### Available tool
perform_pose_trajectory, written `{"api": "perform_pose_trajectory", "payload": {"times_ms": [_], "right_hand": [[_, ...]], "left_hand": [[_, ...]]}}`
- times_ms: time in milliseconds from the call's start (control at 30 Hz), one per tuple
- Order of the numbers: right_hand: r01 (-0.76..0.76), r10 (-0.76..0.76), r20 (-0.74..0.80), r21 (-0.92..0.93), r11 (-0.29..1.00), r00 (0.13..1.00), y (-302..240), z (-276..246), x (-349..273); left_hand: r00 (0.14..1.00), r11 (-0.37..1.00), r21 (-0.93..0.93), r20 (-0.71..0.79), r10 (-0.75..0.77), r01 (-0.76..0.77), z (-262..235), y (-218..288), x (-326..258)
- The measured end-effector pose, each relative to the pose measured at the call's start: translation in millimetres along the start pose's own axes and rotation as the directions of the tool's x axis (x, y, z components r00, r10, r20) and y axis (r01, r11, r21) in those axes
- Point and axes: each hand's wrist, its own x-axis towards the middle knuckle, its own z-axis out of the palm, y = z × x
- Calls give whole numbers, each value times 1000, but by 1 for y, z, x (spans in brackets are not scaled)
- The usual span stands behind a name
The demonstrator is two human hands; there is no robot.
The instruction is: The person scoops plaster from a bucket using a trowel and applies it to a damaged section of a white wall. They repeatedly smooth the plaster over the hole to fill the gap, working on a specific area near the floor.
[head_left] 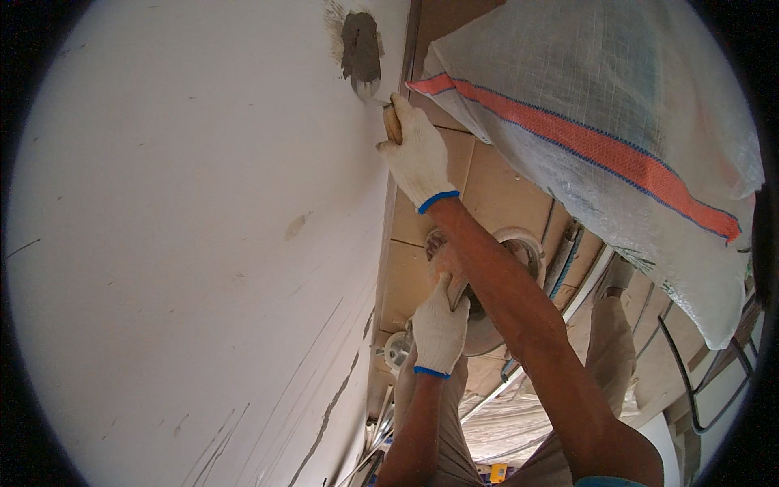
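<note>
My right hand [418, 154], in a white knit glove with a blue cuff, is closed around the wooden handle [393, 123] of a small trowel. The trowel's metal blade [367, 89] lies against the white wall [203, 203], at the lower end of a wet dark grey mortar patch [361, 47]. Lower down, my left hand [441, 329], gloved alike, is closed around a brownish, flat-edged object [458, 294]; its kind is unclear. My right forearm partly covers a round basin [523, 243] on the floor below.
A big translucent woven sack [584, 73] with an orange stripe fills the upper right. Tan floor tiles [406, 276] border the wall. Metal bars [564, 256] lie near the basin; a black metal frame [698, 398] stands at the right. Long cracks [333, 406] mark the lower wall.
</note>
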Motion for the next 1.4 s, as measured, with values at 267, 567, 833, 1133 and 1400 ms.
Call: {"api": "perform_pose_trajectory", "payload": {"times_ms": [267,567,833,1133,1400], "right_hand": [[-51,46,67,74,996,997,-6,-5,-9],[-103,90,213,51,993,973,-10,-24,-42],[-97,79,162,102,990,984,-2,-42,-44],[-16,3,97,126,992,995,-20,-20,-35],[-69,42,249,104,992,968,-17,-40,-85]], "left_hand": [[1000,999,33,-8,8,-8,-1,5,-2],[1000,996,82,10,20,-21,5,2,0],[1000,995,100,-11,14,-13,3,8,-2],[996,994,84,-46,78,-74,9,3,1],[998,995,88,-27,52,-50,7,3,1]]}}
